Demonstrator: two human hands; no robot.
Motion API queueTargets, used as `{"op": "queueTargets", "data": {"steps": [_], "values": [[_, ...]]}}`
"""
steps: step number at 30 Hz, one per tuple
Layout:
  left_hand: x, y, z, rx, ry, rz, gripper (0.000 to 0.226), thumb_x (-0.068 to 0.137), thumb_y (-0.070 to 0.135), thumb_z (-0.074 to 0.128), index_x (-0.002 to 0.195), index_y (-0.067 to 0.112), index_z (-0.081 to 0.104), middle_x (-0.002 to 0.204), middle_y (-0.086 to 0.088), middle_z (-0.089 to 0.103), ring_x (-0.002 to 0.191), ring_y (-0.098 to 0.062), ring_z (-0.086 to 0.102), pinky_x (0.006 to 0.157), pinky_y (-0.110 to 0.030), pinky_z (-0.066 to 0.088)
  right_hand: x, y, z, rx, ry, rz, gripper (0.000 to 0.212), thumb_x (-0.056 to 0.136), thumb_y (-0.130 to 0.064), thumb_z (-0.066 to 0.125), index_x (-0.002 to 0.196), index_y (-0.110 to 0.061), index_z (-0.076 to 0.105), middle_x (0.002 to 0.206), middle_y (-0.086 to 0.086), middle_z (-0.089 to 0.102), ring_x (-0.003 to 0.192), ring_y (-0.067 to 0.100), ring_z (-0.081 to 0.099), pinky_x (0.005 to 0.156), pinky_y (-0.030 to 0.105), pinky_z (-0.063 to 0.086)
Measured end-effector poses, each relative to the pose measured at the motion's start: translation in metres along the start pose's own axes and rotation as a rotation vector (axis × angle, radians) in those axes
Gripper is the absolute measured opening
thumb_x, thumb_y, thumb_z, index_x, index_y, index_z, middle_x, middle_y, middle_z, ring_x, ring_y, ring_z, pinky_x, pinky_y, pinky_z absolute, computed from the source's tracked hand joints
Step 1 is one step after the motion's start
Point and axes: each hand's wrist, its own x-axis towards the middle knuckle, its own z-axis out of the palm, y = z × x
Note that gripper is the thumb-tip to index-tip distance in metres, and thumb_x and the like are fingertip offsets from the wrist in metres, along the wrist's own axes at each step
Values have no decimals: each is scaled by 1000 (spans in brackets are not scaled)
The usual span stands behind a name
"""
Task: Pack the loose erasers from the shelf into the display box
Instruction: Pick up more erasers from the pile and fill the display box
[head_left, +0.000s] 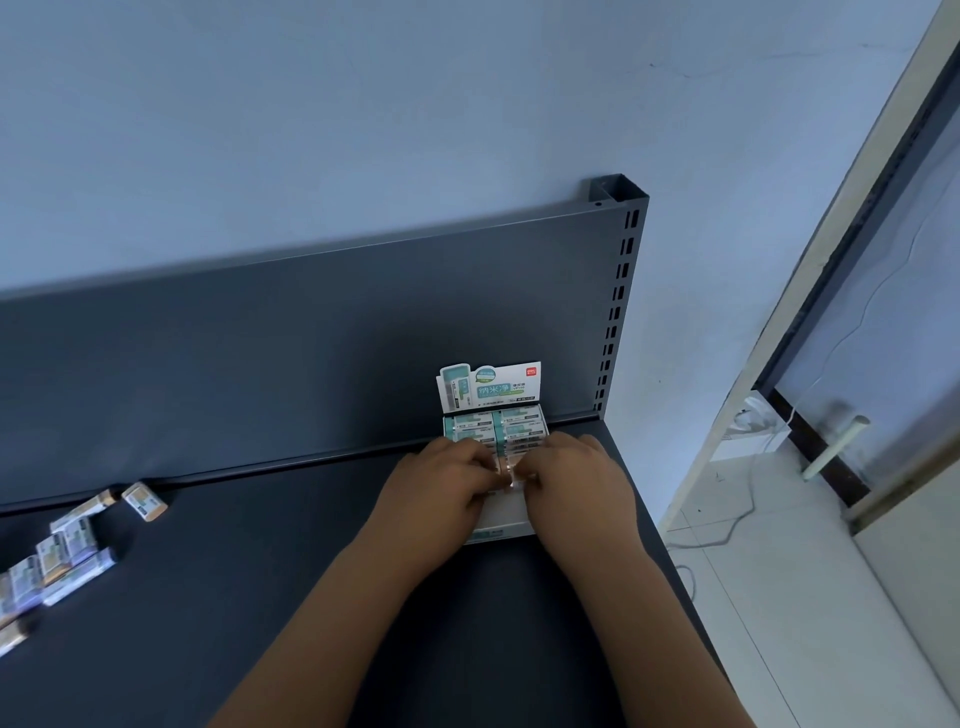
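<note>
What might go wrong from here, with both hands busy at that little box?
The display box sits near the right end of the shelf, so a push from the left hand or right hand might slide it off. Its back rows look full; forcing an eraser in could pop neighbours out. The loose erasers lie far left; a hasty reach may scatter them.
</note>
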Motion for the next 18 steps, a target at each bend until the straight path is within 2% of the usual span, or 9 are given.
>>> {"op": "queueTargets", "data": {"steps": [2, 5, 7, 10, 13, 18], "values": [[-1, 1, 2, -10, 54, -9, 36, 88, 27, 50, 112, 43, 72, 112, 19, 64, 101, -16, 56, 76, -37, 47, -3, 1, 0, 32, 33, -2, 13, 85, -26, 62, 87, -26, 75, 89, -9, 65, 83, 19, 55, 60, 29, 48], [-3, 4, 2, -11, 108, -32, 29, 86, 20, 58, 103, 39, 73, 107, 19, 66, 99, -14, 58, 73, -32, 37, -10, 1, -2, 141, 113, 13, 17, 83, -41, 66, 87, -28, 75, 88, -11, 67, 87, 17, 56, 63, 31, 51], [-7, 3, 1, -52, 150, -7, 25, 85, 16, 64, 100, 35, 73, 104, 17, 67, 96, -15, 60, 73, -33, 41, -17, -3, -7, 193, 204, -1, 21, 84, -45, 65, 90, -28, 75, 90, -10, 68, 87, 16, 57, 65, 30, 51], [-16, 8, -5, -301, 269, -42, 24, 89, 8, 68, 106, 24, 73, 105, 15, 67, 99, -8, 60, 85, -29, 49, -22, -15, -15, 275, 284, -36, 21, 87, -41, 63, 96, -26, 74, 96, -10, 70, 91, 14, 59, 74, 25, 49], [-32, 16, -22, -509, 373, -173, 25, 92, 11, 69, 112, 25, 73, 109, 18, 67, 108, -10, 63, 91, -23, 48, -24, -30, -17, 362, 269, -54, 33, 89, -46, 55, 110, -24, 70, 110, -9, 68, 104, 11, 56, 86, 21, 45], [-78, -14, -36, -386, 338, -275, 26, 92, 15, 69, 114, 29, 70, 112, 23, 64, 111, -4, 59, 95, -21, 45, -26, -68, -10, 425, 214, -84, 40, 91, -47, 54, 119, -21, 65, 117, -6, 63, 112, 14, 53, 97, 27, 46]]}}
